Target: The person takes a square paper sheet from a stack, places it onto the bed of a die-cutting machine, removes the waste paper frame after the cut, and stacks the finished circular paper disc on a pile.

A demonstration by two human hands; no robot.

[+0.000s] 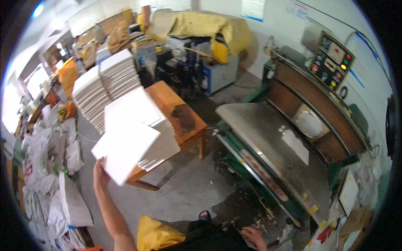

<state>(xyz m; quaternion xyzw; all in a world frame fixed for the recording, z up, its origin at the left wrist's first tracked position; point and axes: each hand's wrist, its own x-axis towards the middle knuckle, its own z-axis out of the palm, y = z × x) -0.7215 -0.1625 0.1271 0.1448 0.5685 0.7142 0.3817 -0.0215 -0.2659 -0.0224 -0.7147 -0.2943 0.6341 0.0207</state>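
The left hand [101, 175] is pinching a white sheet [127, 152] by its edge near the stack [164, 143], where level support is probably helping prevent bending, while the right hand [253, 237] is hanging half-open, apparently empty

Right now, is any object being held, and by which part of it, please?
The left hand holds a white sheet by its lower-left edge, near the left corner. No held thing shows in the right hand.
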